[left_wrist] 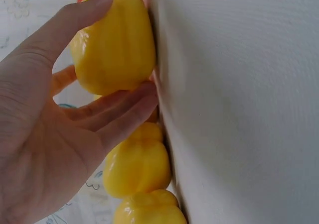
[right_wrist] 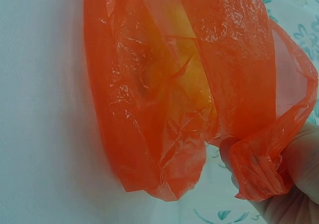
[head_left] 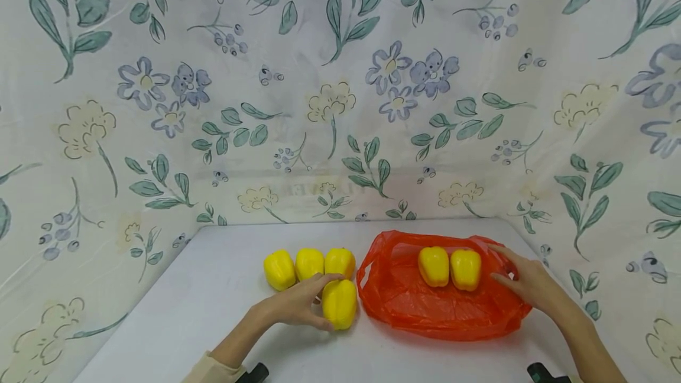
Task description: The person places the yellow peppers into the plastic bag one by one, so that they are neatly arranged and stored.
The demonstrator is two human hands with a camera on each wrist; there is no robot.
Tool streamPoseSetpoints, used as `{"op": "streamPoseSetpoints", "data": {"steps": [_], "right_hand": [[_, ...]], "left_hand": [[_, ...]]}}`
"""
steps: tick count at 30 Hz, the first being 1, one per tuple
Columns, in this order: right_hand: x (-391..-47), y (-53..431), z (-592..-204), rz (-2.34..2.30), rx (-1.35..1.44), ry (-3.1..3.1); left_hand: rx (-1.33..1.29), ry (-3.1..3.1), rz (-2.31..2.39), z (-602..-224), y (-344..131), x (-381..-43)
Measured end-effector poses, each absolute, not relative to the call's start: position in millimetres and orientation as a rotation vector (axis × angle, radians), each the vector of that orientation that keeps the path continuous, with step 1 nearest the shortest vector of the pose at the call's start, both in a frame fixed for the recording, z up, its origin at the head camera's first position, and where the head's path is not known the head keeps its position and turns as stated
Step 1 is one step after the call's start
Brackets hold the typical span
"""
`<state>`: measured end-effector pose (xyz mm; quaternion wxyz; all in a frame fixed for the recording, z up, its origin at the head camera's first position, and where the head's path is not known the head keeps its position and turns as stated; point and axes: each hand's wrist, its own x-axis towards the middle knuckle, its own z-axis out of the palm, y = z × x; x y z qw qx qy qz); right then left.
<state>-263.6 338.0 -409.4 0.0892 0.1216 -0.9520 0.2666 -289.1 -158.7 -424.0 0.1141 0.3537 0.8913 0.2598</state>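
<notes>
My left hand [head_left: 298, 305] grips a yellow bell pepper [head_left: 340, 305] just left of the red plastic bag. In the left wrist view, the thumb lies along one side of this pepper [left_wrist: 117, 40], and the fingers reach round its other side. Behind the hand stand three more yellow peppers [head_left: 279, 269] in a row. The red plastic bag [head_left: 425, 318] lies with its mouth spread wide, and two yellow peppers [head_left: 434, 266] sit inside it. At the bag's right side, my right hand [head_left: 529, 279] holds its rim; crumpled red plastic [right_wrist: 261, 171] shows between thumb and fingers.
Everything rests on a white table [head_left: 207, 288]. A floral-printed curtain [head_left: 330, 135] rises behind the table's back edge and along both sides. Dark wrist-worn devices [head_left: 254, 373] show at the bottom of the head view.
</notes>
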Motion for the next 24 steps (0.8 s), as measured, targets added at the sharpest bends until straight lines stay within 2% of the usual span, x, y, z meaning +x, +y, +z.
{"op": "streamPoseSetpoints", "data": {"steps": [11, 24], "right_hand": [[-262, 337, -409, 0.804, 0.375, -2.824], [-261, 335, -408, 0.816, 0.317, -2.870]], "left_hand": [[1.114, 2.549, 0.852, -419, -166, -290], [1.127, 2.628, 0.877, -391, -164, -291]]}}
